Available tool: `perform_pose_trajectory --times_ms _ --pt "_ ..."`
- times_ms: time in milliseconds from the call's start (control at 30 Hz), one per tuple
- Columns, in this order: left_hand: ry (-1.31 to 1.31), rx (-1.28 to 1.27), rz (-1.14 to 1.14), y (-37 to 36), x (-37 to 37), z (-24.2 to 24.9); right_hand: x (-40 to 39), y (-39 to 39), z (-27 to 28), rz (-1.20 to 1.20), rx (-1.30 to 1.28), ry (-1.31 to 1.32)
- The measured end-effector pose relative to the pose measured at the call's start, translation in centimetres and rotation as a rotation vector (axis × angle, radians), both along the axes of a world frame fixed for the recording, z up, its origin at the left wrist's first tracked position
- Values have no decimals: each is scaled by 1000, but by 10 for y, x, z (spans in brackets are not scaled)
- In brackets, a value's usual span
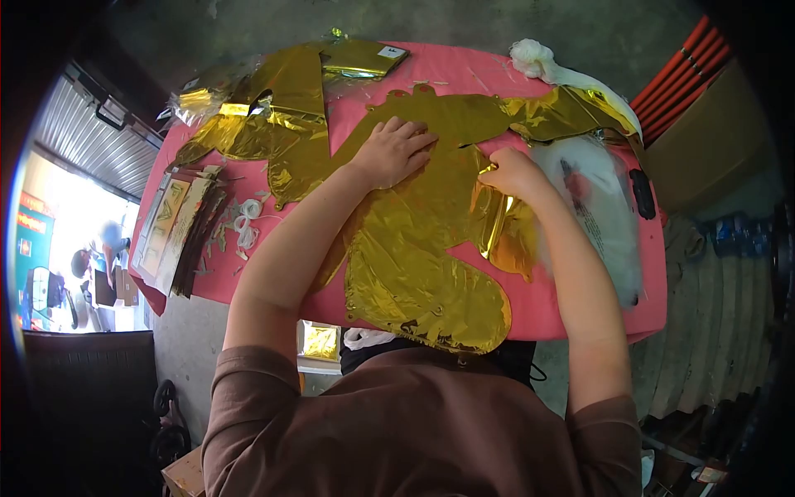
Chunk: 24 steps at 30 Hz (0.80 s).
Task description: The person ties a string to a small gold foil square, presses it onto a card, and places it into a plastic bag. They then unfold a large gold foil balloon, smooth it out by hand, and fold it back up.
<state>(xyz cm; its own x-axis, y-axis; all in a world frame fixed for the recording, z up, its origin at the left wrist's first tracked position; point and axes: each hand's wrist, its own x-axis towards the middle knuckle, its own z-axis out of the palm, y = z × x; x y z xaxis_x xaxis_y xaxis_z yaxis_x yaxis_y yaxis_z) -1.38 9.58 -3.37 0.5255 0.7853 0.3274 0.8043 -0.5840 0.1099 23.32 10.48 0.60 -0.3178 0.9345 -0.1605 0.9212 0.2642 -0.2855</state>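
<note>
A large flat gold foil balloon [414, 240] lies across the pink-covered table [609, 308], its rounded lower end hanging over the near edge. My left hand [393, 153] rests palm down on its upper middle, fingers spread. To the right, my right hand [509, 176] is closed in a pinch on a folded, shiny part of the foil. Beneath that hand a creased flap of gold foil bends downward. More flat gold foil [298, 91] spreads out at the upper left, and another gold piece [571, 112] reaches toward the right edge.
Stacked printed cards [174, 224] stand at the left edge beside white string [247, 222] and paper scraps. Clear plastic bags [592, 211] and a black object [642, 193] lie at the right. A packaged gold foil [364, 58] sits at the back. Red poles [683, 70] lean beyond the table.
</note>
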Motion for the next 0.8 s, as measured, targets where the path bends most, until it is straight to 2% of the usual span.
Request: perform_pose_trajectory --times_ms 67,100,167,233,300,367,433,467,533,567,633,700,767,800 --pt "13 20 -2 1 0 -2 2 5 8 84 -226 94" --pt "28 44 -4 2 0 -3 3 5 8 84 -231 95" --pt "45 37 -1 2 -1 -4 1 -2 17 -102 -593 713" --pt "61 37 -3 2 0 -2 0 -5 28 -146 -638 731" --pt "81 28 18 2 0 -3 0 1 20 -83 -648 913" --pt "81 25 17 3 0 -3 1 6 21 -63 -681 895" --pt "82 26 17 3 -1 -3 3 9 30 -40 -475 370" --pt "80 37 12 3 -1 -3 1 3 33 -36 -475 370" --pt "78 44 11 2 -1 -4 -2 -23 34 -24 207 5" --pt "43 35 -2 3 -1 -4 -4 -35 36 -21 204 5" --pt "7 25 -10 3 -1 -3 -6 -61 40 339 500 139" --pt "4 -9 -6 4 -2 -2 -16 -98 38 512 114 417" --pt "-25 -24 -20 9 -4 -2 -29 -130 27 678 179 493" --pt "-53 -37 -41 9 -5 -3 -32 -136 18 680 177 496"
